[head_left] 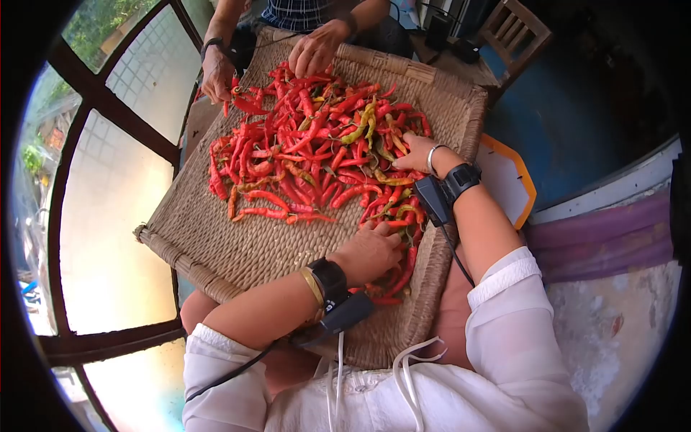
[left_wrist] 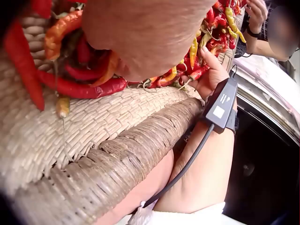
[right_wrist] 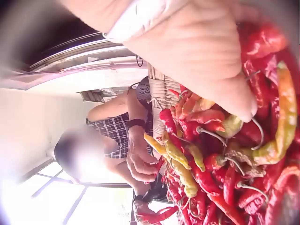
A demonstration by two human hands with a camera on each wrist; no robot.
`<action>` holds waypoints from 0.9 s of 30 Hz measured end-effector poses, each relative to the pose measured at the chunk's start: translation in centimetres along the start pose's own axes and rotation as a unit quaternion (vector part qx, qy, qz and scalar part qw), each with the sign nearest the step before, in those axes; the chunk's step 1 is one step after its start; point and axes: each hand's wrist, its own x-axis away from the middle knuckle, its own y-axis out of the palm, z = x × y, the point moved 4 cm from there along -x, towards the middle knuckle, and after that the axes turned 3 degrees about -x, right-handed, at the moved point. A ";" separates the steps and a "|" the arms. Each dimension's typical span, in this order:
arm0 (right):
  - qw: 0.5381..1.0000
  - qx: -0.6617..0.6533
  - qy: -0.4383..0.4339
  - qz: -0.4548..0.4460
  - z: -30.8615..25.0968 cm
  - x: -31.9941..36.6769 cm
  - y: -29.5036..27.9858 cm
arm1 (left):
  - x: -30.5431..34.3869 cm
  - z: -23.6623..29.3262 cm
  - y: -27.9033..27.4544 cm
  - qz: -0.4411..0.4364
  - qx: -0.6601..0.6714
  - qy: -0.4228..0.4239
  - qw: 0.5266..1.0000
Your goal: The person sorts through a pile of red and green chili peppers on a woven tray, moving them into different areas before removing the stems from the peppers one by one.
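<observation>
Red chili peppers [head_left: 309,137], with some yellow-green ones [head_left: 358,124], lie heaped on a woven tray [head_left: 216,237]. The left hand [head_left: 368,253] rests over peppers near the tray's near right side, its fingertips partly hidden; in the left wrist view the hand [left_wrist: 145,35] covers part of the red peppers [left_wrist: 84,88]. At the heap's right edge, the right hand [head_left: 417,154] reaches into the peppers with fingers spread. The right wrist view shows the right hand [right_wrist: 201,56] with a fingertip touching a yellowish pepper [right_wrist: 230,125]; whether it grips one cannot be told.
Across the tray, another person's hands [head_left: 317,50] are at the heap, one holding a red pepper [head_left: 235,83]. A wooden chair [head_left: 512,36] stands at the back right, and framed windows [head_left: 119,216] line the left. Cables run from both wrist cameras.
</observation>
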 end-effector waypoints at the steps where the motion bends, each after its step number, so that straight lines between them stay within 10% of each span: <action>1: 0.999 -0.016 0.012 -0.031 -0.4 0.7 0.6 | 0.5 -0.2 -0.5 0.001 -0.002 0.000 1.000; 16: 0.991 0.122 -0.059 -0.017 -7.7 12.4 3.4 | 9.7 -3.3 -4.5 -0.139 0.203 -0.187 0.951; 21: 0.978 0.049 -0.199 -0.042 -6.8 12.8 3.8 | 11.6 -3.6 -6.5 0.085 0.346 -0.297 0.886; 27: 0.970 -0.058 -0.233 -0.027 -7.4 12.3 5.9 | 10.5 -3.5 -6.2 0.090 0.367 -0.330 0.865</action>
